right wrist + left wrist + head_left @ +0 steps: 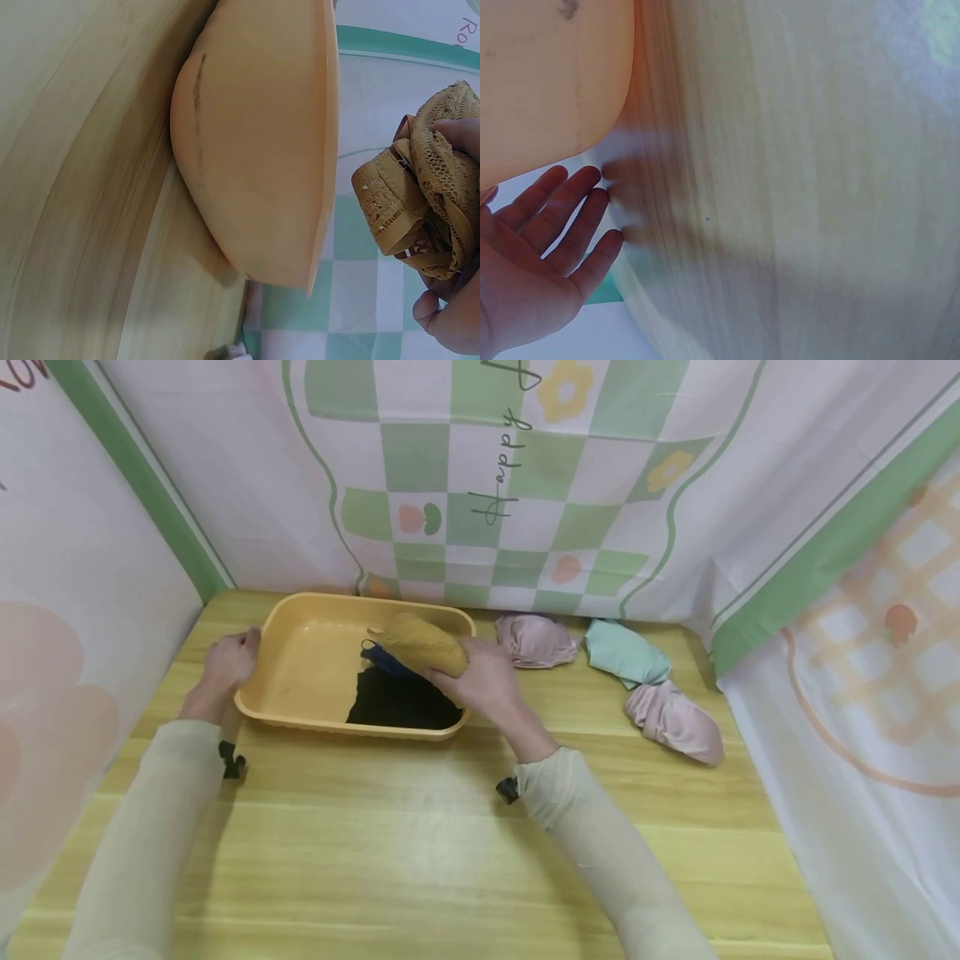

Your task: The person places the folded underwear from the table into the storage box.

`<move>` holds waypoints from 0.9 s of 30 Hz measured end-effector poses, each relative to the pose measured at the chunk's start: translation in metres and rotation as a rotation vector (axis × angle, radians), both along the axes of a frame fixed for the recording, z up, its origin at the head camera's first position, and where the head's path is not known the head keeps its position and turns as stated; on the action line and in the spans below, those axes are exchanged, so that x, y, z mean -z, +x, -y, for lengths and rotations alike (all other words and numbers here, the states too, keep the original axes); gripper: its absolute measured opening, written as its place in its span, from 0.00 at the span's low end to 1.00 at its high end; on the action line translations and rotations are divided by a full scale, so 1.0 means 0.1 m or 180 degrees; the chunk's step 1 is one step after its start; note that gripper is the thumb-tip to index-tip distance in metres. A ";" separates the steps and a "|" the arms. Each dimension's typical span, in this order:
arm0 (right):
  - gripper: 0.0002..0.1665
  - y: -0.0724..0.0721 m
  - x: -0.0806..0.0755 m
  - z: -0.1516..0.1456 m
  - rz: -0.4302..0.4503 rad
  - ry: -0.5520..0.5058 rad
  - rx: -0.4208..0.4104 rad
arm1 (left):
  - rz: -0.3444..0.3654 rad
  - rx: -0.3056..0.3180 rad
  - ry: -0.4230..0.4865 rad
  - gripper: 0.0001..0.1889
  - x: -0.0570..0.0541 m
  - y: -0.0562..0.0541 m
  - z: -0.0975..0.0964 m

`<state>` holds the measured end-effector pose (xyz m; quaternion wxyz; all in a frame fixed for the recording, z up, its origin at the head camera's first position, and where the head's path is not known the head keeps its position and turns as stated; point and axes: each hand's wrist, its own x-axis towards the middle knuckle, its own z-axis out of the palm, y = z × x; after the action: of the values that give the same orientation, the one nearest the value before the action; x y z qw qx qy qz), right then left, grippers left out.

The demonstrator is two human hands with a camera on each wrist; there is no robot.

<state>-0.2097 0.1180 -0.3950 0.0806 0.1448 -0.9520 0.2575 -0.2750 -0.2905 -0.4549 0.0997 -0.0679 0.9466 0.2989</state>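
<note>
In my right hand [487,681] I grip a folded mustard lace bra [420,643], held up over the right part of a yellow plastic basin [296,672]. The right wrist view shows the lace and straps of the bra [420,202] between thumb and fingers. Below it, inside the basin, lie a black cloth garment [405,702] and a navy piece with a thin strap [384,660]. My left hand [228,664] is at the basin's left end. In the left wrist view its fingers [577,229] are straight and spread beside the basin's outer wall.
Right of the basin on the wooden table [390,860] sit a pink folded garment [536,642], a mint one [626,652] and another pink one [675,725]. A patterned curtain [480,460] hangs behind the basin, with more fabric along both sides.
</note>
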 end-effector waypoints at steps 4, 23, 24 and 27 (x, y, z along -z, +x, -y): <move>0.25 -0.01 0.00 0.06 -0.0030 -0.0035 -0.0102 | 0.0013 -0.0026 0.0024 0.44 -0.01 0.01 0.00; 0.28 -0.05 0.09 0.25 -0.0026 0.0387 -0.0182 | 0.0013 -0.0024 0.0016 0.44 0.00 0.00 0.00; 0.28 -0.05 0.10 0.26 -0.0046 0.0396 -0.0205 | 0.0015 -0.0024 0.0012 0.44 0.00 0.00 0.00; 0.26 -0.06 0.12 0.27 -0.0114 0.0435 -0.0281 | 0.0005 -0.0037 0.0009 0.44 0.00 0.00 -0.01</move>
<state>-0.2153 0.0909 -0.4072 0.0761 0.1963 -0.9584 0.1926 -0.2752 -0.2899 -0.4548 0.0988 -0.0736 0.9457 0.3008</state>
